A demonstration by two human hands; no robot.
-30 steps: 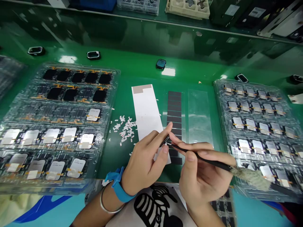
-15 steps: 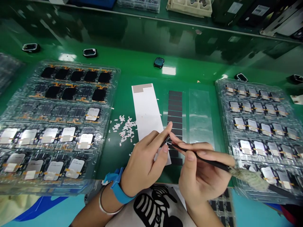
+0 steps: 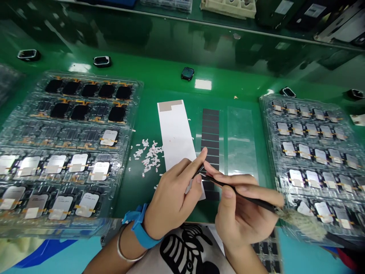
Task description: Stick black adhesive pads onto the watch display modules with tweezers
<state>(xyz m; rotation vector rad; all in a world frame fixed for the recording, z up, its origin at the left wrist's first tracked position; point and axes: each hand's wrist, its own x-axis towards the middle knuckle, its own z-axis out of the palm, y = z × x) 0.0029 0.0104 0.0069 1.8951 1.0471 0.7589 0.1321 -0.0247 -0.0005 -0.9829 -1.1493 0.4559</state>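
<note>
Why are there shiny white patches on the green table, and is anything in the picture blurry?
Head view: those patches look like lights reflecting off the glossy green table; head view, upper left edge: the see-through shape is too blurry to make out; head view, middle: the left hand and right hand look fairly clear.

From where I stand: tool (image 3: 264, 204) smooth, black, its tail wrap (image 3: 302, 224) rough and cloth-like. Left tray (image 3: 70, 134) and right tray (image 3: 272, 137): clear, glossy plastic. Sheet (image 3: 176, 131) looks smooth, papery; bench (image 3: 137, 198) glossy; bangle (image 3: 128, 260) polished metal.
</note>
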